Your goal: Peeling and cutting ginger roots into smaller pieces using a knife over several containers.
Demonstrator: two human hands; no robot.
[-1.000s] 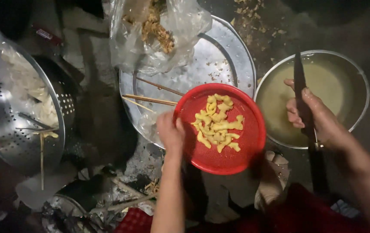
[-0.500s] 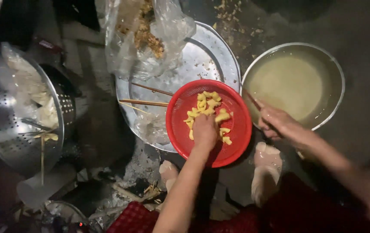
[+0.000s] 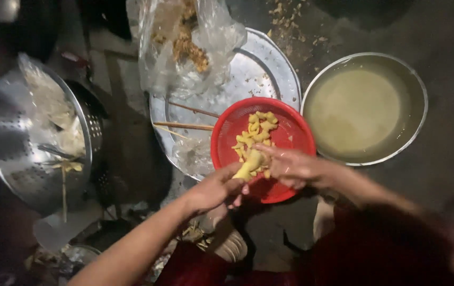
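A red plastic basket [image 3: 290,132] holds yellow cut pieces [image 3: 256,135] and rests partly on a round metal tray [image 3: 261,69]. My left hand [image 3: 213,188] is at the basket's near rim, its fingers closed on one larger yellow piece [image 3: 250,161]. My right hand [image 3: 290,167] lies over the basket's near side, fingers touching the same piece and the heap. No knife shows in either hand.
A metal bowl of cloudy yellowish liquid [image 3: 364,106] stands right of the basket. A clear plastic bag with brown bits [image 3: 184,47] and wooden sticks [image 3: 184,126] lie on the tray. A steel colander [image 3: 31,143] stands at left. My feet [image 3: 232,238] are below.
The knife that my right hand held over the bowl is gone from view. Both hands have come together at the basket's near rim, and my left hand has picked up a yellow piece.
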